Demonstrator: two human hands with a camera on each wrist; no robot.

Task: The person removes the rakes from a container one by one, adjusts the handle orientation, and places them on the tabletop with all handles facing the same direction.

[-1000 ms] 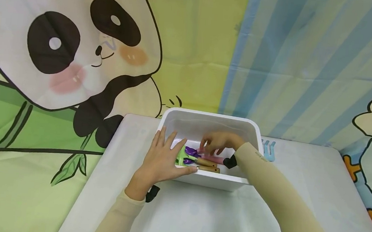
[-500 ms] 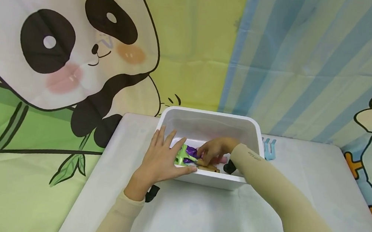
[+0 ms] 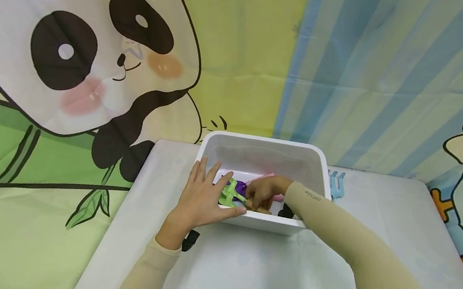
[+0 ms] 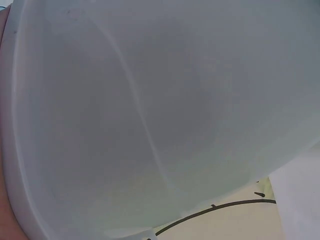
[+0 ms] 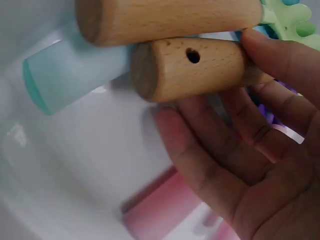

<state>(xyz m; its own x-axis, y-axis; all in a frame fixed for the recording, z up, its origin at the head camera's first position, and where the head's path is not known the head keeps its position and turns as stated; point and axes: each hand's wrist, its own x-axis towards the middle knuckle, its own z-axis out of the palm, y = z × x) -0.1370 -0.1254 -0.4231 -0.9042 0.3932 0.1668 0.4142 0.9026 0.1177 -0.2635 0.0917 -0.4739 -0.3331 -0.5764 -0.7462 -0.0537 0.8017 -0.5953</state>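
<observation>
A white plastic bin (image 3: 265,141) stands on the table. Inside lie a green utensil (image 3: 230,193), a purple one (image 3: 241,188) and a pink one (image 3: 271,177). My left hand (image 3: 205,194) lies flat, fingers straight, on the bin's front left corner. My right hand (image 3: 254,201) reaches into the bin. In the right wrist view its fingers (image 5: 235,130) curl round a wooden handle with a hole (image 5: 195,67). A second wooden handle (image 5: 170,17), a teal handle (image 5: 70,70) and a pink handle (image 5: 162,207) lie beside it. The left wrist view shows only the bin's wall (image 4: 150,125).
A light blue fork (image 3: 336,184) lies on the white table (image 3: 253,267) just behind the bin's right side. A cartoon panda cloth (image 3: 97,57) hangs close behind the table. The table's left edge runs near my left forearm.
My right hand has dropped lower and toward the bin's front, and its fingers have curled round a wooden handle. The pink utensil now shows behind it. The left hand stays put.
</observation>
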